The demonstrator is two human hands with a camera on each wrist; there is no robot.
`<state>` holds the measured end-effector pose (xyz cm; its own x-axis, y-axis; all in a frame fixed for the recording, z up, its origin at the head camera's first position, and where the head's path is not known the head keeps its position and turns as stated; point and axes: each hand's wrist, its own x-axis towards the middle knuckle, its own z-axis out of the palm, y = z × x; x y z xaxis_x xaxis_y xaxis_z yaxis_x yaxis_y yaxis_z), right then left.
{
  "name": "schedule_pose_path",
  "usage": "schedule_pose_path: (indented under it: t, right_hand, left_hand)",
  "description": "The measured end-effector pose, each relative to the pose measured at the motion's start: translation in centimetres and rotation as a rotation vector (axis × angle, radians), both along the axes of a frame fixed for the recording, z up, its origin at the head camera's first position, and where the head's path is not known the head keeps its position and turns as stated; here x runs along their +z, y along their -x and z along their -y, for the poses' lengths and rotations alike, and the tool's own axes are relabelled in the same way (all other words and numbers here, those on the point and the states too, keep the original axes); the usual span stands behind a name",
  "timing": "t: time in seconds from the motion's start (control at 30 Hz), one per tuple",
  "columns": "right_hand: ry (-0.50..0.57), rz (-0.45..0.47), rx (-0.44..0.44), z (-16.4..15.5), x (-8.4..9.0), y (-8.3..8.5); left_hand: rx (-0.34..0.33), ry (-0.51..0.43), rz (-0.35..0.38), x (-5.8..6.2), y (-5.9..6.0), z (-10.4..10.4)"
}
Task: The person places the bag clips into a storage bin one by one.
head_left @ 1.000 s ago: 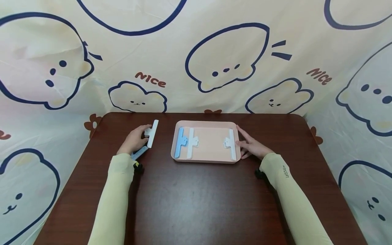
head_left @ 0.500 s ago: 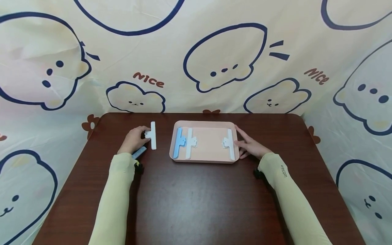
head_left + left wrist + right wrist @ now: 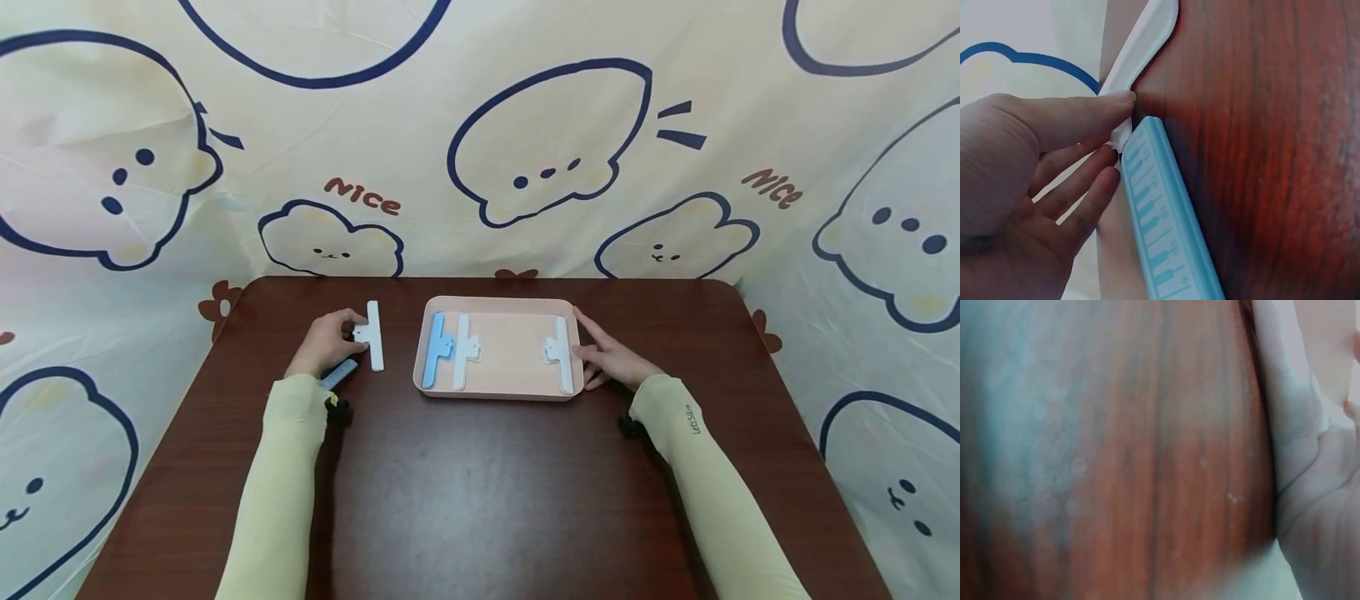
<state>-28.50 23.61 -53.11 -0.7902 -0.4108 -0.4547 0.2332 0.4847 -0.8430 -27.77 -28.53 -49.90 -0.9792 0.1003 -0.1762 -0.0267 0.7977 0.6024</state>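
My left hand (image 3: 326, 342) pinches a white clip (image 3: 376, 336) by its grip end, thumb against fingers, left of the pink tray (image 3: 512, 350). Close up in the left wrist view, a light-blue clip (image 3: 1166, 219) with printed lines on its face lies just beside those fingertips. Inside the tray are a blue clip (image 3: 437, 350) and a pale clip (image 3: 462, 352) at the left, plus a white clip (image 3: 562, 354) at the right. My right hand (image 3: 617, 357) touches the tray's right side with fingers extended; only its palm side (image 3: 1310, 450) shows in the right wrist view.
The dark brown wooden table (image 3: 480, 492) runs under everything, its back edge close behind the tray. Beyond it hangs a cream cloth (image 3: 465, 242) with cartoon drawings, which also covers both sides.
The white clip in my left hand has turned from a slant to nearly straight and come slightly lower. My right hand stays at the tray; the tray's clips have not moved within it.
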Motion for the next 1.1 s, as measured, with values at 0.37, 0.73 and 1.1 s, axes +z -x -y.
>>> schedule_pose_path:
  t: [0.37, 0.73, 1.1]
  right_hand:
    - [0.005, 0.011, -0.014, -0.1, 0.1, 0.0]
    - [0.008, 0.020, -0.026, -0.1, -0.1, 0.1]
    - [0.009, 0.017, -0.015, 0.0, 0.0, 0.1]
  left_hand:
    - [0.027, -0.086, 0.013, -0.2, -0.1, 0.5]
    - [0.034, -0.161, -0.006, 0.0, -0.3, 0.6]
    - [0.010, -0.219, -0.059, 2.3, -0.5, -2.1]
